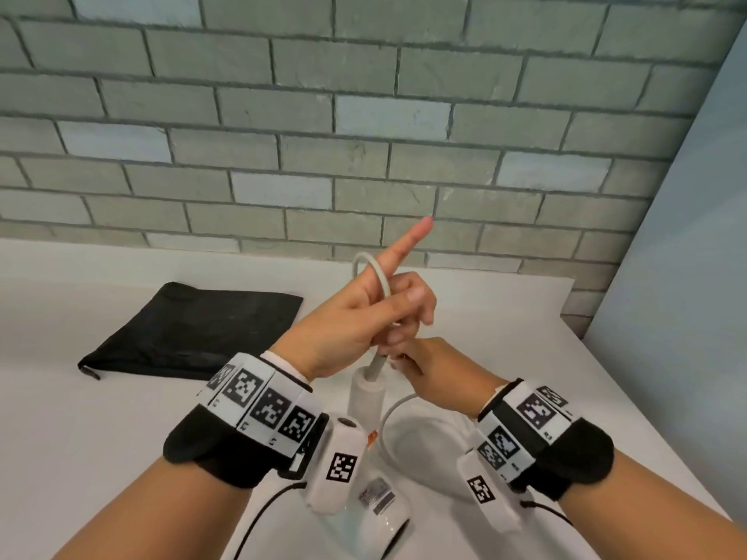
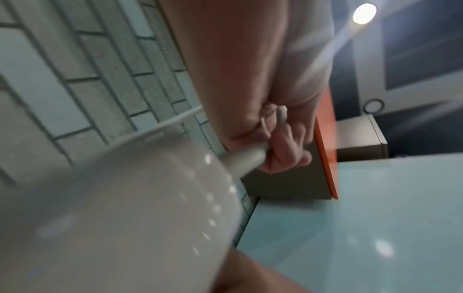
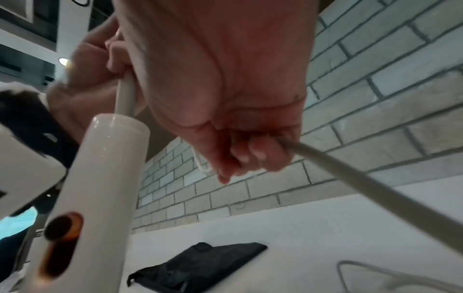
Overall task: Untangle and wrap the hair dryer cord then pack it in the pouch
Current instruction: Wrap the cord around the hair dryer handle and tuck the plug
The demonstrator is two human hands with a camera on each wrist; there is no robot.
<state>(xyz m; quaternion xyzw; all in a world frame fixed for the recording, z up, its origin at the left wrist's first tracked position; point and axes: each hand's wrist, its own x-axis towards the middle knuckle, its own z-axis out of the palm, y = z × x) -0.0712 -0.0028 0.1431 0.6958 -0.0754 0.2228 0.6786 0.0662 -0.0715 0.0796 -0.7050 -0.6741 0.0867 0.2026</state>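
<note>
The pouch (image 1: 194, 329) is lying flat on the counter (image 1: 81, 430) at nine o'clock. The left hand (image 1: 355, 317) is pinching the cord (image 1: 382, 278), forefinger pointing to one o'clock. The dryer (image 1: 366, 402) is standing handle-up at centre. The right hand (image 1: 432, 369), fingers curled, is gripping the cord at three o'clock.

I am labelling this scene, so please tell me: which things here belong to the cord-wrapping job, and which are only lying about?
Belong to the job:
- hair dryer, white, handle up
- its cord, held by left hand and right hand
- black pouch, flat on the table

Only there:
- white table
- brick wall
</note>
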